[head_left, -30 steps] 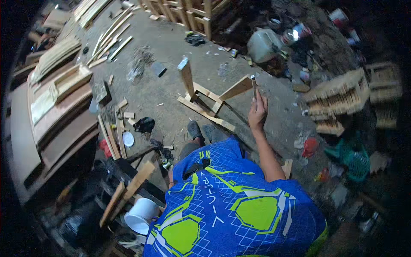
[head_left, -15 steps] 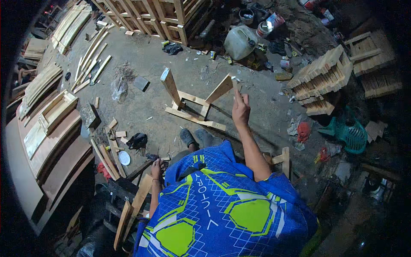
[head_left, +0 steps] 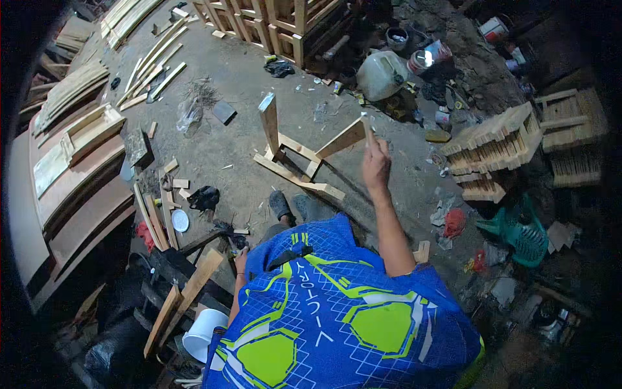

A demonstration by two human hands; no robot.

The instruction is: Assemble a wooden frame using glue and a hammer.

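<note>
Head view shows the wooden frame [head_left: 299,149] on the floor [head_left: 240,146] just left of the right hand [head_left: 376,167], curled round a thin stick [head_left: 368,131], and beyond the left hand [head_left: 241,261], whose grip I cannot tell

right arm [head_left: 394,236] stretched forward, fingers [head_left: 383,150] curled; left forearm [head_left: 238,286] low, partly hidden

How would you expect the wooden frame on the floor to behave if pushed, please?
The wooden frame is probably stiff, being built of joined boards. Pushed high on its raised legs, it might tip, since they stand above the low base.
</note>
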